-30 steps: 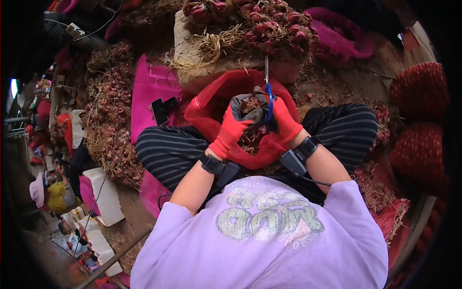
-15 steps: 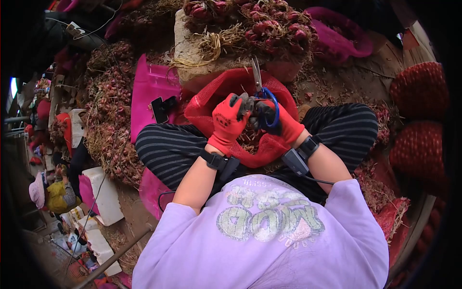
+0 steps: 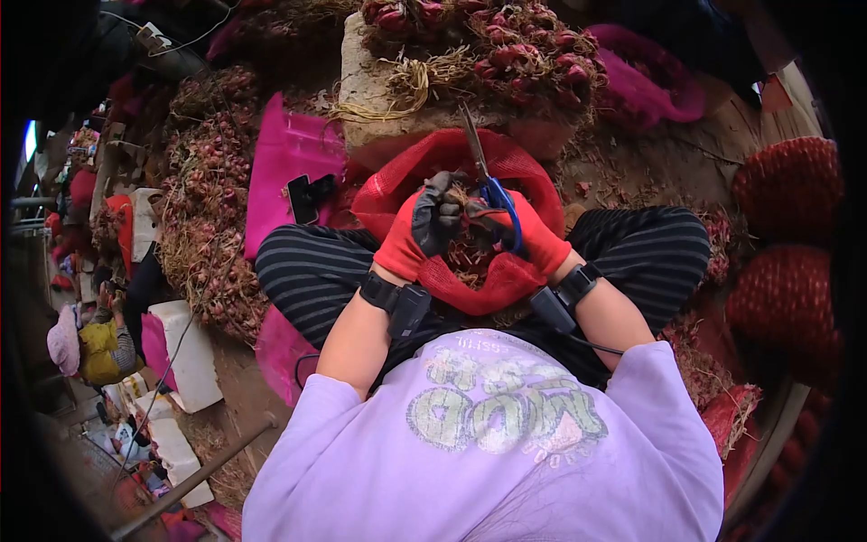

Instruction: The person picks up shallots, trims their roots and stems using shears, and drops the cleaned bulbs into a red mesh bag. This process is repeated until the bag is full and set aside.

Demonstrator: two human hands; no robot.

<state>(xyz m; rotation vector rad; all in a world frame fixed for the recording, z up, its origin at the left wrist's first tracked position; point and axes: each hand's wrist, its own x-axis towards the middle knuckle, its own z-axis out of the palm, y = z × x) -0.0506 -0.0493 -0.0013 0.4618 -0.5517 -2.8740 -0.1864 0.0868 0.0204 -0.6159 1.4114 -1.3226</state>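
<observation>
My left hand (image 3: 423, 226), in a red glove with dark palm and fingers, is closed over the mesh bag. It grips a shallot, mostly hidden, whose dry brown roots (image 3: 461, 195) stick out at the fingertips. My right hand (image 3: 535, 233), gloved alike, holds scissors (image 3: 478, 144) by their blue handles, the blades pointing up and away from me. Both hands meet closely, and the right fingertips are partly hidden behind the handle. Beneath them a red mesh bag (image 3: 384, 185) lies open between my crossed legs, with dry trimmings (image 3: 468, 273) inside.
Bunched shallots (image 3: 533, 59) and straw ties (image 3: 415, 79) lie on a foam block (image 3: 361, 68) ahead. A shallot heap (image 3: 203, 199), pink plastic (image 3: 271, 181) and a phone (image 3: 302, 199) are left. Full red sacks (image 3: 786, 190) stand right. A person (image 3: 104, 348) sits far left.
My left hand has turned, showing its dark palm side, and dry roots now show between the hands. The scissors have tilted slightly left, still in my right hand.
</observation>
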